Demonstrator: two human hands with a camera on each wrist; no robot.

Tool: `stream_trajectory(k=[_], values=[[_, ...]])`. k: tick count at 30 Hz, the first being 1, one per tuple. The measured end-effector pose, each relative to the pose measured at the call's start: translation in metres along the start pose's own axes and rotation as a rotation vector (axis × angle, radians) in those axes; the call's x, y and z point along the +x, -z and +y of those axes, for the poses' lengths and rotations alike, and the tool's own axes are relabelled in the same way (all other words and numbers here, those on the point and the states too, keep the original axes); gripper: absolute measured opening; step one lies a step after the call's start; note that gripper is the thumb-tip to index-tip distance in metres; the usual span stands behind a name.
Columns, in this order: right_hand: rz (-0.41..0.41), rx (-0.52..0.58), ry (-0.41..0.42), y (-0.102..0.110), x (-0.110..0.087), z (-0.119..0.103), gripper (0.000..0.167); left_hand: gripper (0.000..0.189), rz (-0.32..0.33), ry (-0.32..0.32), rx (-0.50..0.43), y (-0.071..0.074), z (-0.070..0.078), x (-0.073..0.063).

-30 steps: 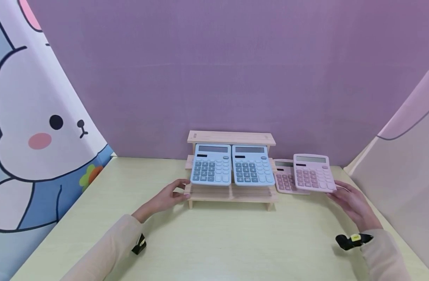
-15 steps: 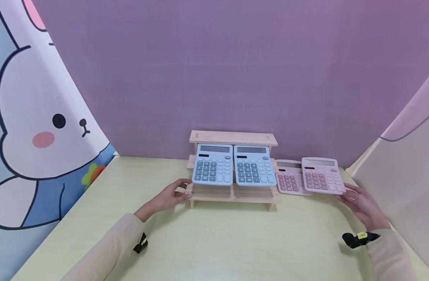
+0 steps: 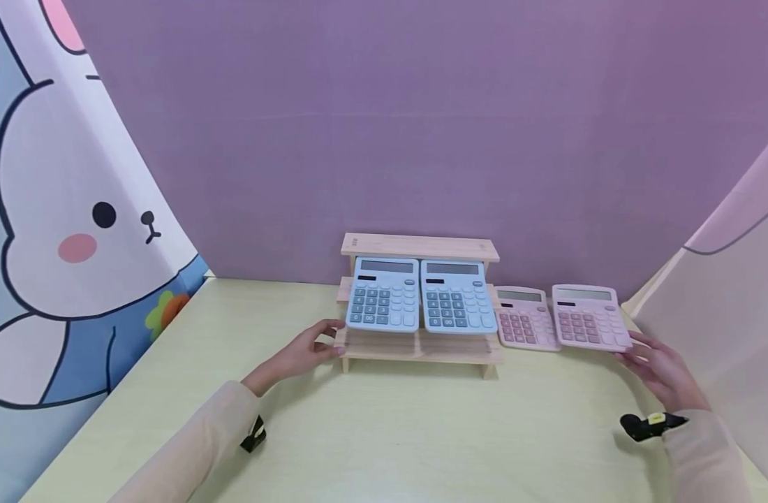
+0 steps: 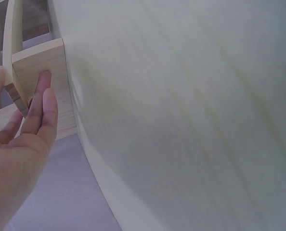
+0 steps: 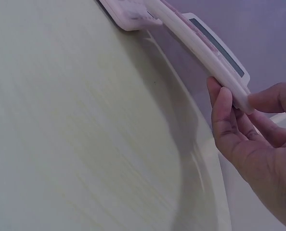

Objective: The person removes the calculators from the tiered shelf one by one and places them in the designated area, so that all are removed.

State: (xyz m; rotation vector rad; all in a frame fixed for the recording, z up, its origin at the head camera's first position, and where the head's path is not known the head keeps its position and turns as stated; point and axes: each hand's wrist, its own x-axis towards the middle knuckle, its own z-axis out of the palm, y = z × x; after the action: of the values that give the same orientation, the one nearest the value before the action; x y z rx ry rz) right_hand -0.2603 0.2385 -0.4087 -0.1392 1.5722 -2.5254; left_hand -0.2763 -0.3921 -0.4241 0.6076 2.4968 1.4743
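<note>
In the head view my left hand (image 3: 301, 355) holds the left end of a tiered wooden rack (image 3: 415, 349). The left wrist view shows its thumb on one side of the rack's board (image 4: 14, 48) and its fingers on the other. Two light blue calculators (image 3: 384, 297) lean side by side on the rack. My right hand (image 3: 663, 372) pinches the lower right corner of a pink calculator (image 3: 590, 318), with thumb on the front and fingers behind, as the right wrist view shows. A second pink calculator (image 3: 525, 320) lies between it and the rack.
A pale table (image 3: 390, 433) carries everything. Behind it rises a purple backdrop (image 3: 422, 126). A panel with a cartoon rabbit (image 3: 57, 209) borders the left, and a light panel (image 3: 729, 307) closes off the right, near my right hand.
My right hand has moved the pink calculator right and slightly down, off its overlap with the other pink one. My left hand stays on the rack; the head view has shifted slightly.
</note>
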Motion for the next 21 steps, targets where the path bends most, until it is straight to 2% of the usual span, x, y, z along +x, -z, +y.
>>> stream_trajectory(k=[7,14,21], values=[[0.039,0.037,-0.012,0.005,0.001,-0.001,0.037,0.061,0.006,0.009,0.011,0.0,0.001,0.0],[0.068,0.021,-0.041,0.01,0.002,-0.002,0.039,0.06,0.0,0.002,0.018,-0.001,0.005,-0.002],[0.086,0.01,-0.069,0.014,0.005,-0.001,0.04,0.061,-0.001,0.024,0.007,0.0,0.006,-0.004]])
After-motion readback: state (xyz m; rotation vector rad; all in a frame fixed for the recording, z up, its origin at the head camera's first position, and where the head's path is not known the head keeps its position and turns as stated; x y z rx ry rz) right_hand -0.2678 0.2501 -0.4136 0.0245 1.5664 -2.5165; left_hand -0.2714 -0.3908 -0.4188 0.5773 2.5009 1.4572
